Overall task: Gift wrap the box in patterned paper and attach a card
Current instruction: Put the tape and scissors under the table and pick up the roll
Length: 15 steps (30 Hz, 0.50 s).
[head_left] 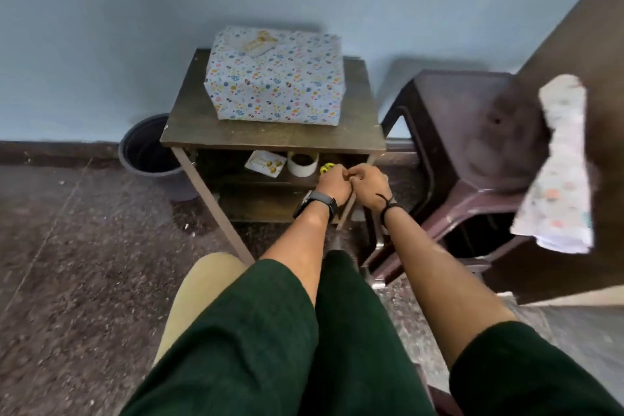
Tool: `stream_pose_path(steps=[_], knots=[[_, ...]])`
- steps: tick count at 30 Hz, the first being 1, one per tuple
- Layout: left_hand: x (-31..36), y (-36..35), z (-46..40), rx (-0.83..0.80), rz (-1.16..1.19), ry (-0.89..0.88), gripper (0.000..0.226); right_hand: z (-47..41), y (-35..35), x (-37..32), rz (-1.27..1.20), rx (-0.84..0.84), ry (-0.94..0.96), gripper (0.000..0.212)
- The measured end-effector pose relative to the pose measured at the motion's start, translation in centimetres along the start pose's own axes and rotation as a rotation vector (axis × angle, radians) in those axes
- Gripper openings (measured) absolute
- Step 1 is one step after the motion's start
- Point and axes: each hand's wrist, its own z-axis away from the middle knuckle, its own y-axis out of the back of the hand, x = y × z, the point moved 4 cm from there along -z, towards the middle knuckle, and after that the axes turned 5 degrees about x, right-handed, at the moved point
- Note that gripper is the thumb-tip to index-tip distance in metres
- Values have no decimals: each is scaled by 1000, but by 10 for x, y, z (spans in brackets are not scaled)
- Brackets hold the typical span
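Left hand and right hand curled, knuckles touching, below table edge (held item indiscernible); wrapped box with card on top

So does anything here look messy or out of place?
One thing: a crumpled wad of patterned paper lies near the edge of the brown surface on the right, apart from the wrapped box, which sits tidy on the small table.

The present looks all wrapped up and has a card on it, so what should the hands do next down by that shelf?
Probably pull back from the shelf. The wrapped box sits on the table with a card on top, so little seems left. The left hand and right hand are curled together by a yellow object, near the tape roll; what they hold is unclear.
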Motion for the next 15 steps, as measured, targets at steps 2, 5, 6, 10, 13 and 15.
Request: stream_pose_path(steps=[2, 5, 6, 10, 13, 15], knots=[[44, -5, 16, 33, 67, -64, 26, 10, 53, 8, -60, 130, -7, 27], [117, -23, 38, 18, 151, -189, 24, 25, 139, 19, -71, 292, 13, 24], [139, -32, 43, 6, 165, -234, 22, 29, 166, 24, -73, 343, 1, 23], [205, -82, 66, -56, 66, -383, 31, 57, 257, 69, 57, 624, -65, 24], [225, -129, 71, -120, 60, -367, 37, 79, 281, 120, 130, 646, -307, 40], [226, -157, 70, -168, 74, -311, 39, 85, 278, 153, 26, 568, -448, 56]])
